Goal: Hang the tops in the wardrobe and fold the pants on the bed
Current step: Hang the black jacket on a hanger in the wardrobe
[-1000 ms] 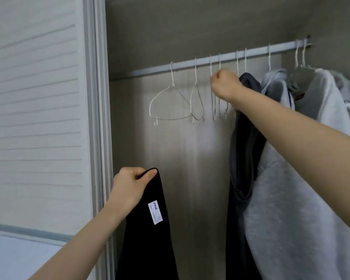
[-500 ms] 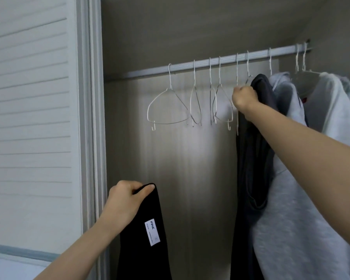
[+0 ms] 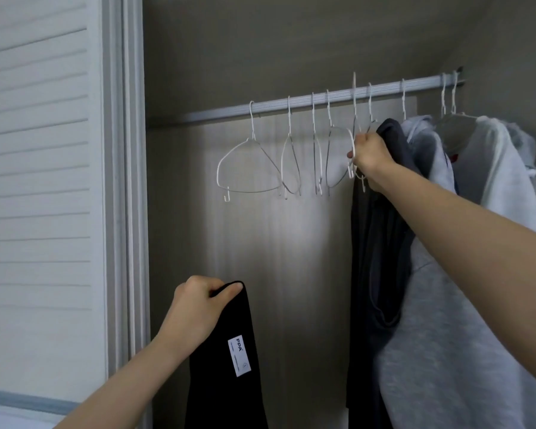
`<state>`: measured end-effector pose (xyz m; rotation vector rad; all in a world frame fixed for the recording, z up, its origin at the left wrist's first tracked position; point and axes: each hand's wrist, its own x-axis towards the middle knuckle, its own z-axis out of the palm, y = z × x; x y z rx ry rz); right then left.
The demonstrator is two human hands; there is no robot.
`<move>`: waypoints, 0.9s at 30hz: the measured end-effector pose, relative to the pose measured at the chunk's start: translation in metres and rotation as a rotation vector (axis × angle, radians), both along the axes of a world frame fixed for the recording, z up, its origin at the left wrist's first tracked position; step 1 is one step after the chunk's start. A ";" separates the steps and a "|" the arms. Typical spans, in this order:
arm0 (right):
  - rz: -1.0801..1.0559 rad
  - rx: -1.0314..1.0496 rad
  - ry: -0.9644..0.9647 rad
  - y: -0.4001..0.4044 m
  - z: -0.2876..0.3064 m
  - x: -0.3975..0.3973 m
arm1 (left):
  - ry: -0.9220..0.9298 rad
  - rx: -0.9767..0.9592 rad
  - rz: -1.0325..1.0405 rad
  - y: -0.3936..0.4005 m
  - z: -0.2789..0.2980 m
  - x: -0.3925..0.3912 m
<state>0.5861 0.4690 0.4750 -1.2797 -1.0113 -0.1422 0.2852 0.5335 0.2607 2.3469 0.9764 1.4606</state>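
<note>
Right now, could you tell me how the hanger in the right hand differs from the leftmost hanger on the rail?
The gripped hanger has its hook lifted above the rail; the leftmost hanger is hooked over it. The right hand grips the first; nothing touches the second. The first shows edge-on, the second broadside. Both are bare white wire.

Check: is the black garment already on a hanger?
No, the left hand grips the black garment bare, while the right hand grips a white hanger.

Your two hands work inside the wardrobe.

Your right hand [image 3: 370, 156] grips a hanger [image 3: 353, 131] right of centre, under the rail [image 3: 291, 102]; your left hand [image 3: 198, 308] holds a top [image 3: 226, 366] at bottom centre; hung clothes [image 3: 446, 274] fill the right.
</note>
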 end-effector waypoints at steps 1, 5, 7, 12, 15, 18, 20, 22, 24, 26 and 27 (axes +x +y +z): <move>0.038 0.033 0.009 -0.004 0.000 -0.003 | 0.000 0.006 0.005 -0.001 0.001 0.002; 0.093 0.093 0.018 -0.029 -0.006 -0.015 | 0.015 0.012 0.013 -0.003 0.002 0.007; 0.124 0.090 -0.010 -0.042 -0.022 -0.020 | 0.034 -0.013 0.008 -0.004 0.000 0.009; 0.171 0.039 -0.015 -0.080 -0.087 -0.042 | 0.057 -0.070 0.055 -0.010 -0.003 0.019; 0.251 -0.019 0.074 -0.106 -0.139 -0.054 | 0.093 -0.094 0.135 -0.012 -0.006 0.023; 0.382 -0.137 0.231 -0.143 -0.193 -0.066 | 0.115 -0.161 0.200 -0.019 -0.013 0.027; 0.518 -0.195 0.322 -0.176 -0.223 -0.069 | 0.121 -0.210 0.242 -0.028 -0.021 0.030; 0.595 -0.143 0.402 -0.201 -0.233 -0.062 | 0.115 -0.276 0.260 -0.038 -0.029 0.031; 0.579 -0.093 0.455 -0.215 -0.226 -0.047 | 0.116 -0.328 0.265 -0.053 -0.035 0.034; 0.582 -0.103 0.481 -0.219 -0.214 -0.035 | 0.103 -0.341 0.285 -0.066 -0.041 0.038; 0.585 -0.127 0.469 -0.220 -0.209 -0.031 | 0.093 -0.340 0.299 -0.073 -0.044 0.042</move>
